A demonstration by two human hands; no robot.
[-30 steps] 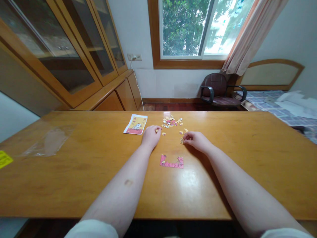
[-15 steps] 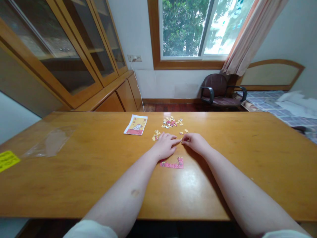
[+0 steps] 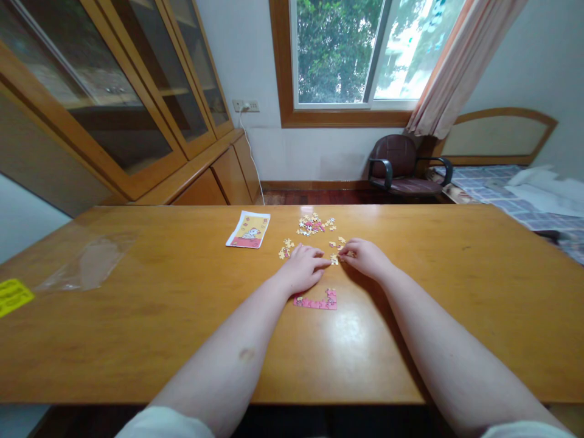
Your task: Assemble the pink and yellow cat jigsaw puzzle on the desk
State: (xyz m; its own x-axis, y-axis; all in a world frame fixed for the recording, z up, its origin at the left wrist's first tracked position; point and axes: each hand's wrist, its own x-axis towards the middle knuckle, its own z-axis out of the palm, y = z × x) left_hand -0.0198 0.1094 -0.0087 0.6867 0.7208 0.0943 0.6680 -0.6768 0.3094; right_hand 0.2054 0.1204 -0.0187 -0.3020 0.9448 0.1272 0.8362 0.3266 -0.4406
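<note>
My left hand (image 3: 305,267) lies palm down on the table, fingers stretched out and holding nothing. Just past its fingertips is a small yellow puzzle piece (image 3: 334,260). My right hand (image 3: 365,258) is closed in a pinch at a puzzle piece beside that one; the fingers partly hide it. A few yellow pieces (image 3: 341,239) lie just beyond this hand. Closer to me, a joined strip of pink puzzle pieces (image 3: 314,303) forms a corner shape, its left end partly behind my left wrist. More yellow pieces (image 3: 286,248) rest left of my left hand.
A mixed pile of puzzle pieces (image 3: 314,225) lies toward the table's far edge. Left of it is a picture card (image 3: 249,230) with a white animal. A clear plastic bag (image 3: 93,261) and a yellow label (image 3: 14,297) are at the left. Beyond the wooden table (image 3: 182,340) stands a chair (image 3: 395,161).
My right hand has shifted slightly right, away from my left fingertips, uncovering a yellow piece between the hands. My left hand stays in place. The view has moved a little.
</note>
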